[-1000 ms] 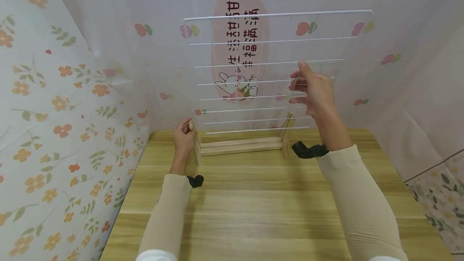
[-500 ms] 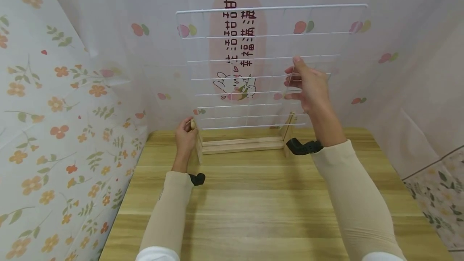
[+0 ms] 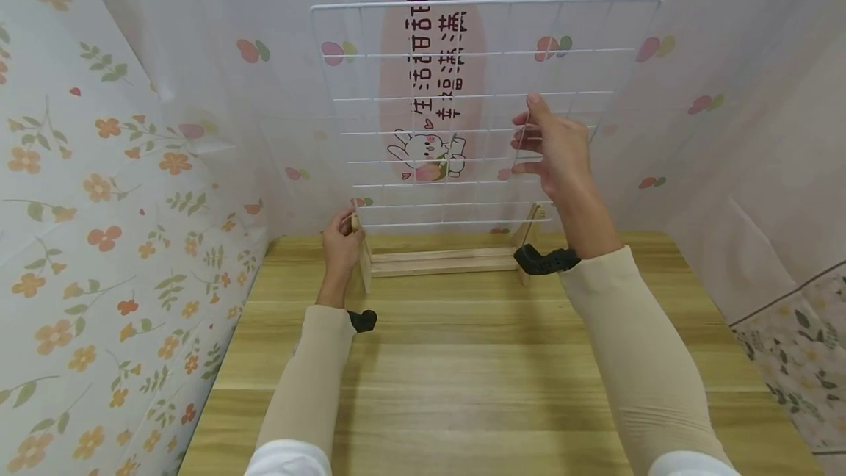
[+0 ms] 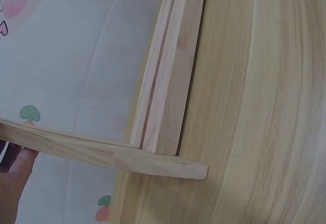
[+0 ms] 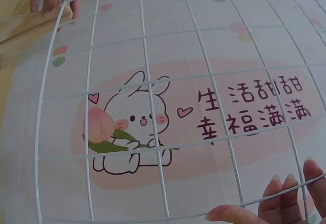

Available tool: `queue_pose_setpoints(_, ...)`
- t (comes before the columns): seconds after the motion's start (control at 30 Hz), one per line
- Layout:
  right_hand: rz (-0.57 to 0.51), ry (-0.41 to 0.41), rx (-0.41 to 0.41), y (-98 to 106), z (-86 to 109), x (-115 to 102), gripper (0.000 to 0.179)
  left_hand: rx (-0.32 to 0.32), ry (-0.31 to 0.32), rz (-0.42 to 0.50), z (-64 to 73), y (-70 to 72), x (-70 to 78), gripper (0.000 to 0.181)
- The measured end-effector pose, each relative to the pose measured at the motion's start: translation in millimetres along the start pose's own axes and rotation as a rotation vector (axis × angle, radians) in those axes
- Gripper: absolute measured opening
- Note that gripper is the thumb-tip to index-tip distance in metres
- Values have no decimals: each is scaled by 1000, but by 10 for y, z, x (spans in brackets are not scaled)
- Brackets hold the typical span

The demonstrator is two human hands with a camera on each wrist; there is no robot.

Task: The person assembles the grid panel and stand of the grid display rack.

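A white wire grid panel (image 3: 485,2) is held up in front of the back wall, above a light wooden stand (image 3: 443,264). My right hand (image 3: 563,151) grips its wires on the right side, thumb and fingers around them. The panel's lower left corner overlaps the top of the stand's left upright (image 4: 71,146) in the right wrist view. At that same upright, my left hand (image 3: 341,247) pinches the upper end. The stand's two parallel base bars (image 4: 170,96) run between the uprights, with a narrow gap between them. The right upright (image 3: 529,237) is partly behind my right wrist strap.
The stand rests near the back of a wood-grain table (image 3: 429,380). Behind it hangs a pale wall cloth (image 3: 284,94) with a printed rabbit and writing. A flowered cloth (image 3: 132,255) covers the left side. Black camera mounts (image 3: 545,261) sit on both wrists.
My right hand has moved the wire panel left and slightly up, bringing its lower left corner over to the left upright. My left hand keeps its hold on the upright.
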State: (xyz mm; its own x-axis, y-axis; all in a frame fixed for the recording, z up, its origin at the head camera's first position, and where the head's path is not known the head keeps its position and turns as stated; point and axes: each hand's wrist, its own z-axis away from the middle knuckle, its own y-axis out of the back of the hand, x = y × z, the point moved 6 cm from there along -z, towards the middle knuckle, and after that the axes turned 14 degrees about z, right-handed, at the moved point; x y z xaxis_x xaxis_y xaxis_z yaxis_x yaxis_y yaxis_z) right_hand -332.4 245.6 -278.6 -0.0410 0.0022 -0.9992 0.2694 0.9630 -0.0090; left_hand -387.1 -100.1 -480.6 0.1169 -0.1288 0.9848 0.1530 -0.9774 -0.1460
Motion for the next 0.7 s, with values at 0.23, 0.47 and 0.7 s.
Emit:
queue_pose_setpoints(0.23,11,-16,12,-40,-41,-2,53,-11,12,7,-8,-16,3,47)
queue_pose_setpoints(0.47,-4,-11,15,-63,-75,-16,48,-19,-3,27,-20,-45,-3,47)
queue_pose_setpoints(0.7,10,-6,16,-90,-98,-55,52,-26,-21,16,-28,-61,-11,49)
